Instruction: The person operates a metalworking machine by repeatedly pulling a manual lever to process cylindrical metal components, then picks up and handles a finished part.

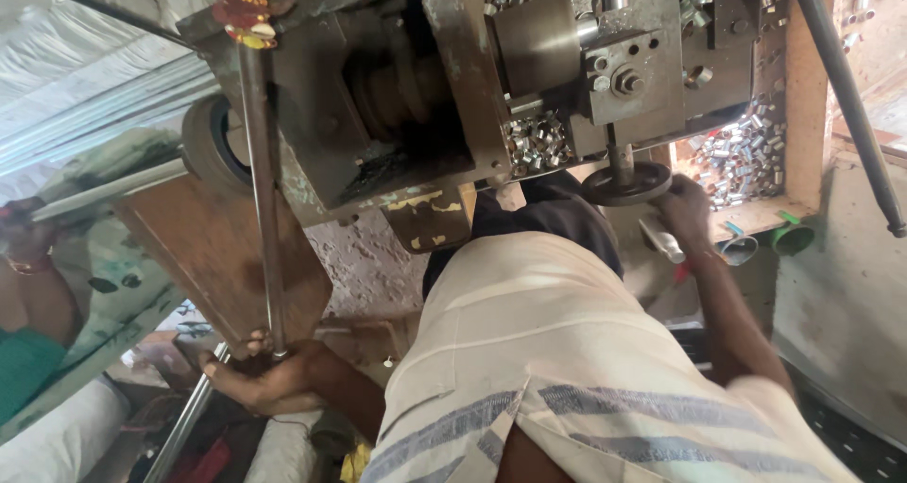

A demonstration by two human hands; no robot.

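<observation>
Grimy machine (397, 96) fills the view; left hand (269, 381) grips a rod (263, 200), right hand (687, 214) grips a half-hidden handwheel (625, 183).

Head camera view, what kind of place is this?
Probably a small metalworking shop. A worn, greenish metal cutting machine fills the view, short cut silver tube pieces are heaped in a wooden tray, and the left hand feeds a long steel rod while the right hand grips a dark round handwheel.

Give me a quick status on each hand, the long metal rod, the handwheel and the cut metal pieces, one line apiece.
Left hand: closed around the lower end of the rod.
Long grey metal rod: running up into the machine, held at the bottom.
Right hand: gripping the handwheel's rim.
Dark round handwheel: mounted on its shaft, held.
Small shiny cut metal pieces: loose, heaped in the wooden tray.
</observation>
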